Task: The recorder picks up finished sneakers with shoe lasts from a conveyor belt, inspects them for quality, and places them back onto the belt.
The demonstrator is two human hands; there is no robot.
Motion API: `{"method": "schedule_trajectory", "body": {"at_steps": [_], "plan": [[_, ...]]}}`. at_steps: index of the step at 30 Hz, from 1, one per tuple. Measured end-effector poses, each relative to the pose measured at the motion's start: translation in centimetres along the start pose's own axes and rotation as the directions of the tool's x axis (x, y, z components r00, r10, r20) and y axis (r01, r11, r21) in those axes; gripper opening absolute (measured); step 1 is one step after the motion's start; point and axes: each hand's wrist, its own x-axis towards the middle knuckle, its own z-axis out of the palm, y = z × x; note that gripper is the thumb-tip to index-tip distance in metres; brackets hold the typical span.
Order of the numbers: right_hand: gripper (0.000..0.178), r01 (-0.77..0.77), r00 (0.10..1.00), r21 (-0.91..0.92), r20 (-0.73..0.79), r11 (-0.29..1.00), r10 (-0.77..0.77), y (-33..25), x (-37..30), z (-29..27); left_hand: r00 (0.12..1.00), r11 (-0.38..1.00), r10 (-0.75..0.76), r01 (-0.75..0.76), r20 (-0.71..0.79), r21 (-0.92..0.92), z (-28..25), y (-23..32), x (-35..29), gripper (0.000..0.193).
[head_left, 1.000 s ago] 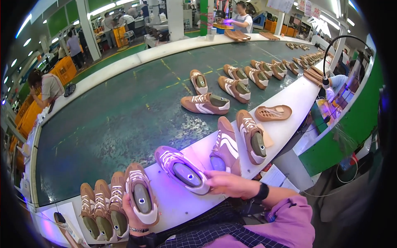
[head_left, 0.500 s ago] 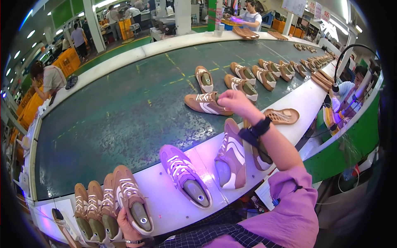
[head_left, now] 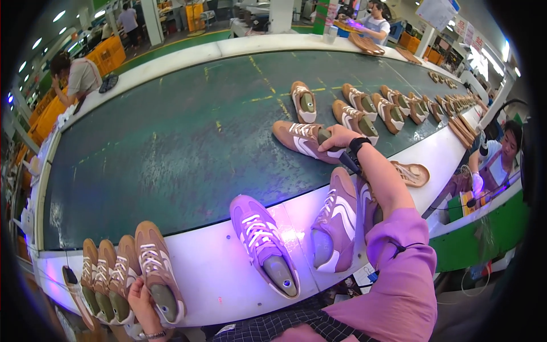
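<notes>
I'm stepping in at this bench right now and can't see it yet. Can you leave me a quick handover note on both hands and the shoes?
Right hand: stretched out over the green belt, grip closed on the heel of a tan shoe lying there.
Left hand: at the near edge, holding the end shoe of a row of tan shoes.
On the white ledge: one shoe under purple light, another shoe beside it.
Done: those shoes laid on the ledge.
Left: more shoes on the belt.

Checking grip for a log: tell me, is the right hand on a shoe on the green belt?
Yes, the right hand grips the heel of a tan shoe on the green belt.
</notes>
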Motion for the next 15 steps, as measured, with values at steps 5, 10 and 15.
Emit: {"method": "schedule_trajectory", "body": {"at_steps": [5, 10, 15], "plan": [[0.040, -0.029, 0.996, 0.291, -0.068, 0.956, 0.051, -2.5, -0.5, 1.2, 0.978, 0.715, 0.209, -0.154, 0.002, 0.682, -0.2, 1.8, 0.0, 0.021], [0.032, -0.098, 0.987, 0.826, 0.151, 0.556, -0.051, -2.6, -0.7, 0.2, 0.942, 0.814, 0.293, -0.157, -0.162, 0.560, 2.9, 5.3, -3.4, 0.021], [0.035, 0.055, 0.961, 0.901, 0.068, 0.430, -0.266, -8.9, -10.3, 0.4, 0.885, 0.871, 0.450, -0.465, 0.124, 0.161, 11.4, 9.1, -6.8, 0.028]]}}
